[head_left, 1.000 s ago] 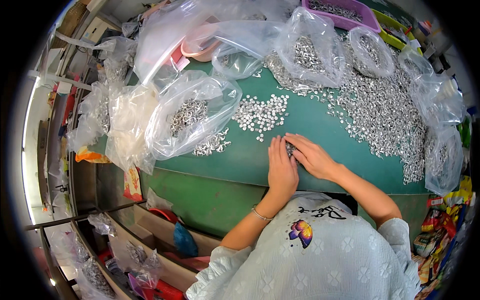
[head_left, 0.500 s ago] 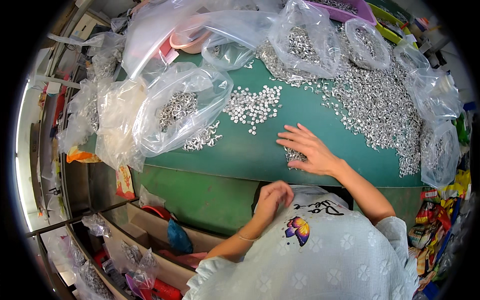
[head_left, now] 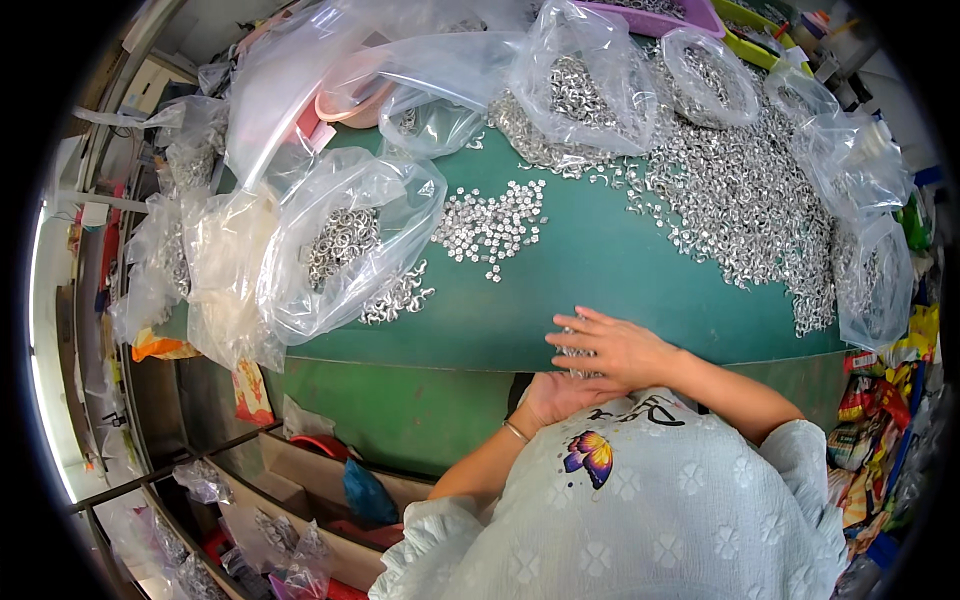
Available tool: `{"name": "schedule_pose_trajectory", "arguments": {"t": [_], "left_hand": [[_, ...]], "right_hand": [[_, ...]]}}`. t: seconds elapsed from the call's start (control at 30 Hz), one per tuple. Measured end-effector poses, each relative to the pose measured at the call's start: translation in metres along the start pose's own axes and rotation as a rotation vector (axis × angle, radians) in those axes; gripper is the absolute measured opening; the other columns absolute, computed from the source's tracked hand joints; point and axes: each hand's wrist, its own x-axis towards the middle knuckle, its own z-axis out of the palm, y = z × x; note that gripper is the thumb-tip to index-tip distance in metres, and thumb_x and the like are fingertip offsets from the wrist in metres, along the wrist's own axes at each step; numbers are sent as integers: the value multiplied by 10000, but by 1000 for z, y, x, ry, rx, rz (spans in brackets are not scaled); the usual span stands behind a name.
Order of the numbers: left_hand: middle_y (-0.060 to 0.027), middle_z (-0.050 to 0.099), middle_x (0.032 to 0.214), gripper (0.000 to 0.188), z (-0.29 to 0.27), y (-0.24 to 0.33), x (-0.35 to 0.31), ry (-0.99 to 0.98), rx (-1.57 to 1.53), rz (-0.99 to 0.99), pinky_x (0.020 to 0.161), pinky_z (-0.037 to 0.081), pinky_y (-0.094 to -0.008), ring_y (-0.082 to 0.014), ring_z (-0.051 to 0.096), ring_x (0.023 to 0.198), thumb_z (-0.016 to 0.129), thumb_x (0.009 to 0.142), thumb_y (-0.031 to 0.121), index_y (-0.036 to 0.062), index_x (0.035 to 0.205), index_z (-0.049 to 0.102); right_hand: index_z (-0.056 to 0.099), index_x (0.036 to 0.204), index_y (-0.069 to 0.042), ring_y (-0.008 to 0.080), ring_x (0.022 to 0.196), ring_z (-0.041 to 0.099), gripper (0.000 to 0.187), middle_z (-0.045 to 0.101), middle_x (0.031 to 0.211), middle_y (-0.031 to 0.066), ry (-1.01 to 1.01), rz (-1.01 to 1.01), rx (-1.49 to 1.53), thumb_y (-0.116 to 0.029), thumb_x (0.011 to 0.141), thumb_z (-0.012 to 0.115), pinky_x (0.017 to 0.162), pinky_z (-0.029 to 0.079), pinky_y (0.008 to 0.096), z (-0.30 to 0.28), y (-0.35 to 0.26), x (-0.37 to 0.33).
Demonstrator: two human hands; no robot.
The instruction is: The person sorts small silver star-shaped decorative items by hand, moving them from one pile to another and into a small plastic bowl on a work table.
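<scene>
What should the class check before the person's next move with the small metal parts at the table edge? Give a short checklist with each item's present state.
1. Left hand cupped, palm up, below the table edge: ok.
2. Right hand flat over the small metal parts at the edge: ok.
3. Parts already in the left palm: cannot tell.
4. Big loose pile within reach: ok.
5. Open bag stays upright: cannot tell.

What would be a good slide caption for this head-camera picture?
Right hand sweeps small silver metal parts off the green table edge into the cupped left hand.
</scene>
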Motion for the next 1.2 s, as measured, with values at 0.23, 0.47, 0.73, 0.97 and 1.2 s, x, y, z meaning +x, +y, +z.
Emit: {"name": "schedule_pose_trajectory", "arguments": {"t": [0.23, 0.47, 0.73, 0.97, 1.2], "left_hand": [[-183, 553, 1200, 436, -42, 15, -13, 109, 47, -9, 930, 475, -524, -335, 569, 1081, 302, 1007, 359, 38, 1209, 516], [-144, 626, 1101, 364, 3, -4, -11, 265, 519, 7, 836, 550, -374, -251, 647, 941, 399, 1000, 268, -26, 1111, 582], [-118, 654, 1076, 333, 18, -29, -15, 529, 920, 164, 767, 552, -301, -166, 645, 923, 520, 962, 262, -21, 1105, 622], [-135, 615, 912, 255, 53, -30, -11, 407, 522, -33, 652, 520, -317, -218, 592, 794, 547, 940, 198, -30, 1038, 605], [-177, 575, 1019, 272, 120, -12, 29, 208, 248, 128, 743, 538, -358, -251, 570, 872, 541, 911, 142, -41, 1110, 558]], "right_hand": [[560, 1203, -52, 286, 1324, 425, 348, 534, 1308, 91, -28, -146, 5, -182, 880, 543, 1142, 298, 451, 11, -28, -15], [598, 1140, -33, 270, 1246, 500, 286, 575, 1230, 106, -21, -81, 338, -139, 892, 504, 1065, 375, 396, 17, -40, -24], [632, 1097, -21, 266, 1077, 583, 245, 600, 1171, 101, 173, -66, 459, -79, 870, 559, 893, 466, 383, 21, -57, -34], [641, 1034, 16, 230, 914, 611, 172, 606, 1033, 126, 803, 222, 341, 26, 884, 558, 788, 496, 325, -2, -50, -44], [582, 1139, 42, 126, 863, 570, 199, 572, 994, 72, 1215, 472, 844, -15, 980, 477, 803, 469, 257, 8, -34, -48]]}}
